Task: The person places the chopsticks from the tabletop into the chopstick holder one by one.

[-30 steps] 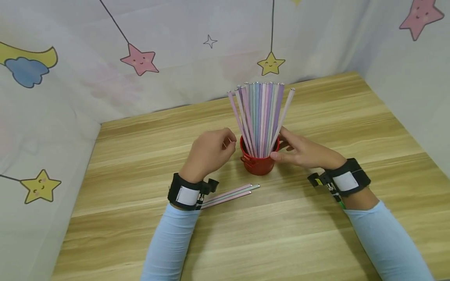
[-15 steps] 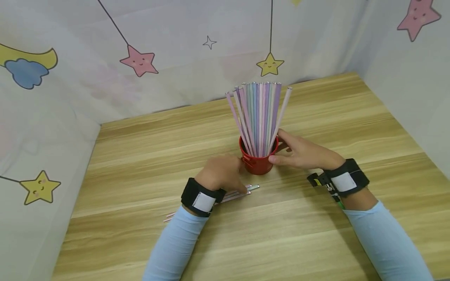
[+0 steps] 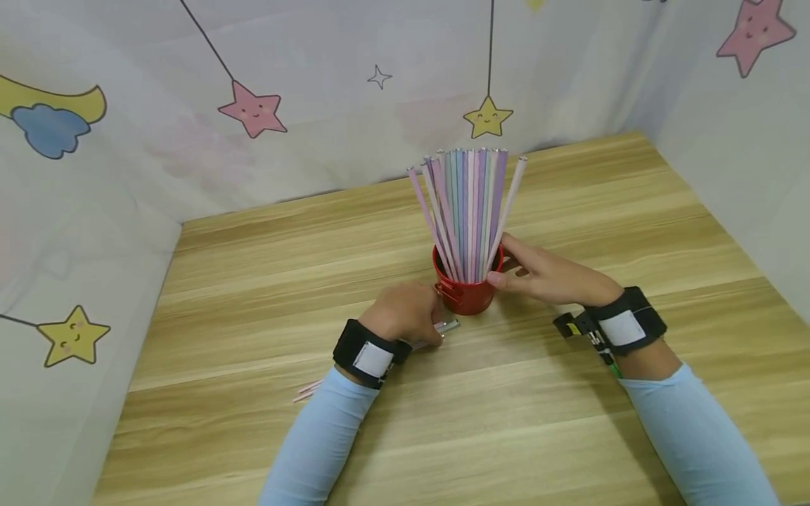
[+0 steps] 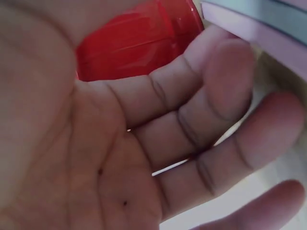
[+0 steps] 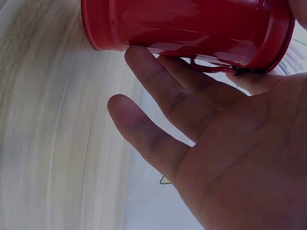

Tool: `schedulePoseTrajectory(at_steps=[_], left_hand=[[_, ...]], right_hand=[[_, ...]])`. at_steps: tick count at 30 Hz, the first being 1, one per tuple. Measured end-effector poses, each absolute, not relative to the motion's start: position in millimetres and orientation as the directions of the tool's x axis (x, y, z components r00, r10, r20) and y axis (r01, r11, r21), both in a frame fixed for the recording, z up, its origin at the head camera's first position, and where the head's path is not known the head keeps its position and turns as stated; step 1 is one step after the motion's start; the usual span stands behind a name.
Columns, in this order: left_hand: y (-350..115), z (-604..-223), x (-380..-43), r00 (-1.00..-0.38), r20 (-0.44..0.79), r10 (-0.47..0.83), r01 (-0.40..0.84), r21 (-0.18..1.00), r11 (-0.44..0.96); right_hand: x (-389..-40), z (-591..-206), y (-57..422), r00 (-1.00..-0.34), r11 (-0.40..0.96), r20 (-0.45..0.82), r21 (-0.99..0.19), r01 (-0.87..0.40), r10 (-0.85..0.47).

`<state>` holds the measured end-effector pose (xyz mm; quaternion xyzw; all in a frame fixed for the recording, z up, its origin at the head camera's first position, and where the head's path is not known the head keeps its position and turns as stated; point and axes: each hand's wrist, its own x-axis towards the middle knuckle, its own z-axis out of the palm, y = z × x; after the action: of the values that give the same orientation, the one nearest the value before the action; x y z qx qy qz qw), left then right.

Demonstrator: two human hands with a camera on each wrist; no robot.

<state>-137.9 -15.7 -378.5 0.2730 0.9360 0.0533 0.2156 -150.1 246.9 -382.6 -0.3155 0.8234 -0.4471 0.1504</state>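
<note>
A small red bucket (image 3: 468, 301) with loop handles stands upright, holding a fanned bunch of pastel pencils (image 3: 470, 211), silver ends up. My right hand (image 3: 549, 274) grips its right side, thumb at the front rim; in the right wrist view the fingers reach along the red wall (image 5: 182, 24). Just left of the bucket, my left hand (image 3: 405, 309) bends over loose pencils (image 3: 451, 325) and pinches them near their silver ends. The thumb's grip is hidden in the left wrist view, where curled fingers lie close under the flat-sided pencils (image 4: 268, 28).
Thin far ends of the loose pencils (image 3: 308, 388) show on the wooden table (image 3: 538, 422), left of my left sleeve (image 3: 319, 436). A white curtain (image 3: 342, 140) with printed stars rises behind the table and at both sides.
My left hand has come down from beside the bucket onto the loose pencils. Their silver ends have shifted slightly up and left. My right hand has stayed on the bucket.
</note>
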Motion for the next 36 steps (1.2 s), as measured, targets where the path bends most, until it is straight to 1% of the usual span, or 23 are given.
schedulePoseTrajectory(at_steps=[9, 12, 15, 17, 19, 21, 23, 25, 27, 29, 30, 31, 33, 34, 36], left_hand=[[-20, -380, -142, -0.714, -0.355, 0.604, 0.506, 0.336, 0.795], [-24, -374, -144, -0.715, -0.330, 0.616, 0.500, 0.374, 0.781], [-34, -364, -147, -0.734, -0.260, 0.628, 0.509, 0.403, 0.761], [-43, -355, -148, -0.758, -0.193, 0.623, 0.509, 0.422, 0.750], [-52, -344, -148, -0.782, -0.079, 0.618, 0.530, 0.437, 0.726], [-62, -331, -146, -0.800, 0.068, 0.596, 0.556, 0.456, 0.695], [-71, -318, -143, -0.792, 0.251, 0.556, 0.602, 0.468, 0.647], [-81, -306, -139, -0.753, 0.441, 0.488, 0.657, 0.474, 0.586], [-89, -294, -133, -0.690, 0.613, 0.386, 0.713, 0.481, 0.510], [-94, -283, -127, -0.622, 0.745, 0.239, 0.762, 0.507, 0.404], [-96, -278, -125, -0.590, 0.794, 0.144, 0.783, 0.520, 0.343], [-97, -273, -122, -0.556, 0.830, 0.040, 0.805, 0.526, 0.274], [-98, -265, -118, -0.495, 0.851, -0.176, 0.846, 0.518, 0.126], [-98, -262, -116, -0.467, 0.840, -0.276, 0.863, 0.501, 0.066], [-96, -257, -115, -0.408, 0.805, -0.431, 0.894, 0.449, -0.007]], right_hand=[[-150, -381, 246, -0.759, 0.394, 0.002, -0.854, -0.340, -0.651], [-150, -380, 246, -0.759, 0.398, 0.005, -0.849, -0.346, -0.651], [-150, -381, 246, -0.758, 0.401, 0.009, -0.844, -0.355, -0.652], [-150, -381, 247, -0.759, 0.406, 0.008, -0.842, -0.357, -0.651], [-150, -382, 247, -0.761, 0.409, 0.005, -0.841, -0.355, -0.649], [-150, -382, 247, -0.761, 0.408, 0.004, -0.843, -0.351, -0.648], [-151, -382, 247, -0.761, 0.404, 0.001, -0.847, -0.346, -0.649], [-151, -382, 247, -0.758, 0.396, 0.002, -0.852, -0.343, -0.652], [-151, -381, 247, -0.755, 0.387, 0.007, -0.855, -0.344, -0.656], [-150, -381, 247, -0.754, 0.385, 0.009, -0.856, -0.346, -0.657], [-150, -381, 247, -0.754, 0.385, 0.009, -0.856, -0.345, -0.657], [-150, -381, 248, -0.754, 0.384, 0.009, -0.857, -0.345, -0.656], [-150, -381, 247, -0.756, 0.389, 0.005, -0.855, -0.342, -0.654], [-150, -382, 247, -0.758, 0.390, 0.004, -0.855, -0.341, -0.653], [-149, -382, 247, -0.756, 0.388, 0.005, -0.856, -0.341, -0.654]])
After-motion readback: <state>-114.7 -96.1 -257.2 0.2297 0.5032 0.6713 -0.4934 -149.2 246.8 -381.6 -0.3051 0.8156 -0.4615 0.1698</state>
